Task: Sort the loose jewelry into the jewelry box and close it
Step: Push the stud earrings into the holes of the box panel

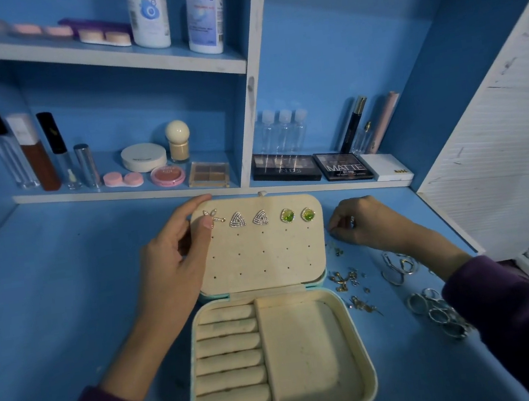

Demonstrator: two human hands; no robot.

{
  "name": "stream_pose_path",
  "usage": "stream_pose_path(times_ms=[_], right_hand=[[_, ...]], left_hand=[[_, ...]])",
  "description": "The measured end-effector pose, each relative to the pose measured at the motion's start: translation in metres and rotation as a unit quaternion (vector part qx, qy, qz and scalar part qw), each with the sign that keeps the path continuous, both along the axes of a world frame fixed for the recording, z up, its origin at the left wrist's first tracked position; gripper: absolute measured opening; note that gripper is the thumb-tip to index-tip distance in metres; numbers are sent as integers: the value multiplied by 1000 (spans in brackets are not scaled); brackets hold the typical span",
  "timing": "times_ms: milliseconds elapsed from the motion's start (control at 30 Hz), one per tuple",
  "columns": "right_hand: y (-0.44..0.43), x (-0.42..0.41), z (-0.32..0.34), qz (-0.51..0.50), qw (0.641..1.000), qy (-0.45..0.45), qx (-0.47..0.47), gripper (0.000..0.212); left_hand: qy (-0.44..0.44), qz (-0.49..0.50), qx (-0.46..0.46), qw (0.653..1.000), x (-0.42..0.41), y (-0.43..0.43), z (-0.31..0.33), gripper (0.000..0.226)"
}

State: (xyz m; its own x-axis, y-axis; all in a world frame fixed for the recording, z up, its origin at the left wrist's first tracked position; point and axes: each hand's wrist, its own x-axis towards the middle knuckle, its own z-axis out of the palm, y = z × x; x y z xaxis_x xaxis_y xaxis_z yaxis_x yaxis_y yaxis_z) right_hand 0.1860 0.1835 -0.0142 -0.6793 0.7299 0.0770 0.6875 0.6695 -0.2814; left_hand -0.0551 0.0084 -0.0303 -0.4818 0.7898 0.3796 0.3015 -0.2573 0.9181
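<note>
A cream jewelry box lies open on the blue desk, its lid flat behind the tray. The lid's top row holds a butterfly-shaped earring, two silver triangle earrings and two green stone earrings. My left hand grips the lid's left edge, thumb by the butterfly earring. My right hand rests right of the lid with fingers pinched on a small silver piece. Loose gold earrings, silver hoops and several rings lie on the desk to the right.
Shelves behind the box carry bottles, a round compact, a pink lens case and eyeshadow palettes. Two tall solution bottles stand on the upper shelf. A white slatted panel stands at the right.
</note>
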Motion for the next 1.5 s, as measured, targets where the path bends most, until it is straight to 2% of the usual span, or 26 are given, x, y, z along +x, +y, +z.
stream_pose_path(times_ms=[467, 667, 800, 1100, 1500], right_hand=[[2, 0, 1, -6, 1000, -23, 3, 2], [3, 0, 3, 19, 994, -99, 43, 9], [2, -5, 5, 30, 989, -138, 50, 7], [4, -12, 5, -9, 995, -98, -6, 11], [2, -12, 12, -61, 988, -141, -9, 8]], left_hand=[[-1, -3, -4, 1000, 1, 0, 1, 30], [-3, -2, -4, 1000, -1, 1, -1, 30], [4, 3, -2, 1000, -1, 2, -1, 30], [17, 5, 3, 1000, -3, 2, -4, 30], [28, 6, 16, 999, -3, 1, -4, 21]])
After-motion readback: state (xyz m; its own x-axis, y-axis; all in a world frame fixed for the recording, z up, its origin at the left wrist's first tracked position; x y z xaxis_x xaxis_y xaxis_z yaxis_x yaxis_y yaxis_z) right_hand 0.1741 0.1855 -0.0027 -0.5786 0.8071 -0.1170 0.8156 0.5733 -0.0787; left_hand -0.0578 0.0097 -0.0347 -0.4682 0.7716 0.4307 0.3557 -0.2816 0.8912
